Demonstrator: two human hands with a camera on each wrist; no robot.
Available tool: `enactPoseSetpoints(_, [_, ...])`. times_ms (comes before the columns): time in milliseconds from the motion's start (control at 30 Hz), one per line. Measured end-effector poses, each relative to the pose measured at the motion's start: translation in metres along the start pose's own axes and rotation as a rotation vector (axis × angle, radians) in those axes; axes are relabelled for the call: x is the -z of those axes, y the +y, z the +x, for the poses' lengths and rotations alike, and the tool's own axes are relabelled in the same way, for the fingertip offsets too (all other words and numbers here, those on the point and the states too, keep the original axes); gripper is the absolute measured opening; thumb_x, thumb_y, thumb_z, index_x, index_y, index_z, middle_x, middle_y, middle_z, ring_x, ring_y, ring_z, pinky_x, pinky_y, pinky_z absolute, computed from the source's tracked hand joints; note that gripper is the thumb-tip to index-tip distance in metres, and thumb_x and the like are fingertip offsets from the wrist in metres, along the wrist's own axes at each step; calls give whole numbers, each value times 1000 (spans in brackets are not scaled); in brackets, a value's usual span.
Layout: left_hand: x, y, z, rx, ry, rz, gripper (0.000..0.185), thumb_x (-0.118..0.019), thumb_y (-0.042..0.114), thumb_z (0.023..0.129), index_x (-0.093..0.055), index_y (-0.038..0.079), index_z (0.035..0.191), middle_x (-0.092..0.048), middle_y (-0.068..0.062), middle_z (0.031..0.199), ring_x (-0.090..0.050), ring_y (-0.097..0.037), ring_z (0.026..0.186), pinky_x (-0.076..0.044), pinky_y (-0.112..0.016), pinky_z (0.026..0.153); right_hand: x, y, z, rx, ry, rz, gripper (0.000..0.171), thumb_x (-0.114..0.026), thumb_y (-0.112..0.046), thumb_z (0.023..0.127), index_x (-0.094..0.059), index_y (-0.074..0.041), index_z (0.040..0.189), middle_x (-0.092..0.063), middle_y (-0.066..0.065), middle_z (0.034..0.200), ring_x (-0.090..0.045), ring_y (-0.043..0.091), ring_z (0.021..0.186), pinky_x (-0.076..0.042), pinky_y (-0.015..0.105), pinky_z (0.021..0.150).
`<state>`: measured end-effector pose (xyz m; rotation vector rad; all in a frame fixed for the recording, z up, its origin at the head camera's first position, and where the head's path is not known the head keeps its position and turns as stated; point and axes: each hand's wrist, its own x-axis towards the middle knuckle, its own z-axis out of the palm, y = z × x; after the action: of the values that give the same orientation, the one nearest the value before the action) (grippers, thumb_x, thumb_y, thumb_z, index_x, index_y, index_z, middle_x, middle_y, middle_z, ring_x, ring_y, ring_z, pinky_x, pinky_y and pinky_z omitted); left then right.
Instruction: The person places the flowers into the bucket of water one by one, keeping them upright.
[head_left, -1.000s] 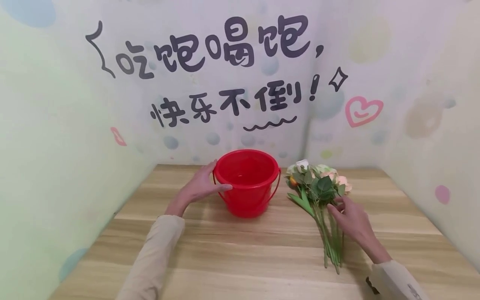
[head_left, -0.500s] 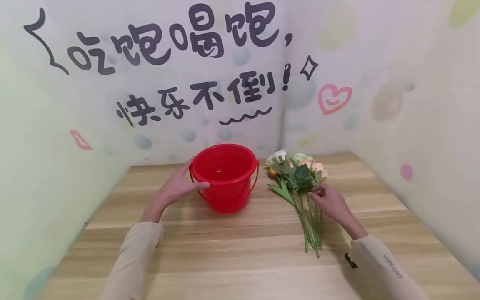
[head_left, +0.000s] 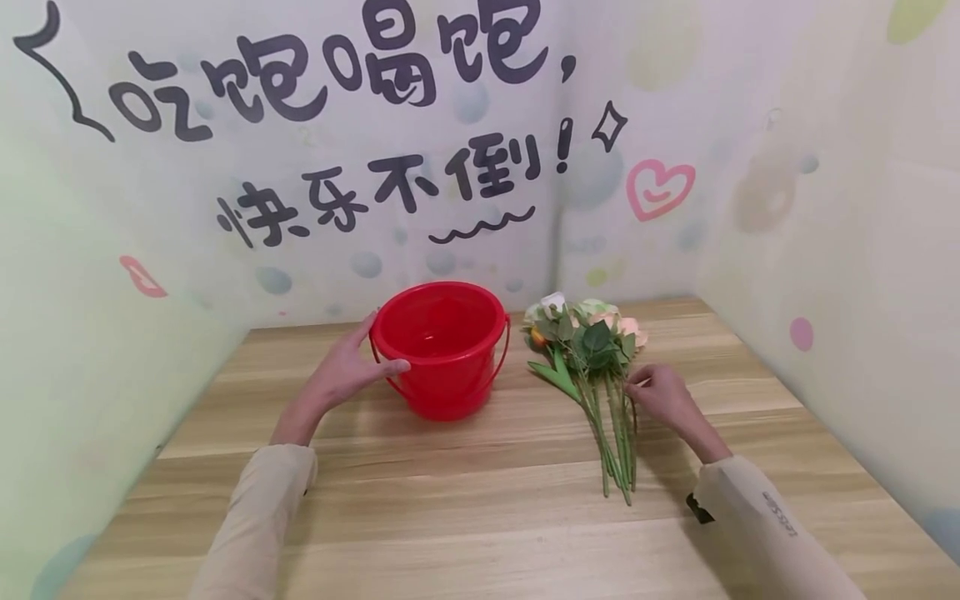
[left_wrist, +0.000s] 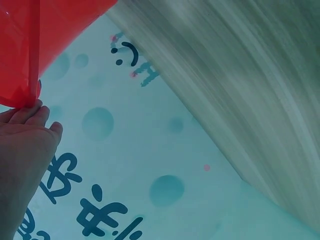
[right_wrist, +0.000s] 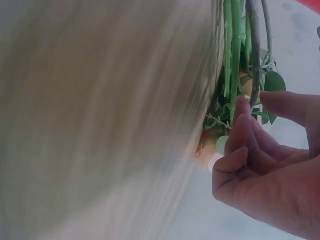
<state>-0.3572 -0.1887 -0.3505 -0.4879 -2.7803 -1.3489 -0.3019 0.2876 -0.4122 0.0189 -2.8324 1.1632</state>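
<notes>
Against the pictures from a moment ago, our right hand (head_left: 663, 398) has slid from on top of the flowers (head_left: 592, 367) to their right edge, just below the leaves, and its fingers have gone from spread flat to curled. The wrist view shows thumb and fingertips (right_wrist: 247, 122) closing on a stem, so we judge that the reach has turned into a pinch on one stalk, though the bunch is not lifted. The red bucket (head_left: 442, 346) has not shifted on the wooden table (head_left: 480, 517).

Taking the bucket as landmark: our left hand (head_left: 345, 371) lies against its left wall, fingers straight up toward the rim and thumb across the front, steadying it rather than clutching it. The flowers lie flat just right of the bucket, near it but apart, blooms toward the back wall and stems toward us. The right hand is further right again, touching the stems
</notes>
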Motion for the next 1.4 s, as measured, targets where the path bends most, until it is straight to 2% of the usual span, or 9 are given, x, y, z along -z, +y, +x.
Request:
enactPoseSetpoints(200, [0,-2,0,9,2,17,111,-89,47,77,-27,23,165,-38,-10,161,-35,-38,144,-56,-57,92,-2,2,4,17,-17,16,20,-64,-5,97,-68,14,102,-69,23,91,-62,24,75,-49,34,59])
enactPoseSetpoints(600, [0,-1,0,-2,10,29,110,-89,48,78,-27,24,165,-38,-9,161,-35,-37,145,-56,-57,93,4,4,7,13,-61,54,24,-61,-5,98,-66,16,110,-69,27,101,-65,32,88,-51,34,65])
enactPoseSetpoints(900, [0,-1,-1,3,17,23,108,-90,44,77,-30,26,164,-40,-7,159,-37,-35,143,-57,-56,91,7,10,6,21,-86,175,23,-58,2,97,-62,19,112,-68,26,100,-65,24,85,-55,34,71])
enactPoseSetpoints(1167, [0,-3,-1,-8,15,24,110,-89,51,76,-29,27,165,-40,-5,159,-37,-35,144,-57,-56,92,17,5,0,5,-51,255,27,-53,-3,103,-57,16,121,-69,22,102,-66,17,86,-54,39,78])
enactPoseSetpoints(1300, [-1,-4,-1,-20,18,16,111,-89,54,75,-29,27,165,-41,-5,159,-37,-35,144,-57,-56,91,22,-1,-2,46,-11,286,30,-53,-8,107,-56,13,128,-70,22,106,-66,20,90,-54,43,83])
enactPoseSetpoints(1400, [-2,-3,0,-31,22,16,110,-89,54,75,-30,27,164,-41,-5,159,-37,-35,143,-57,-56,91,25,-7,-3,99,42,311,32,-54,-10,107,-56,12,130,-71,23,106,-65,19,89,-53,38,80])
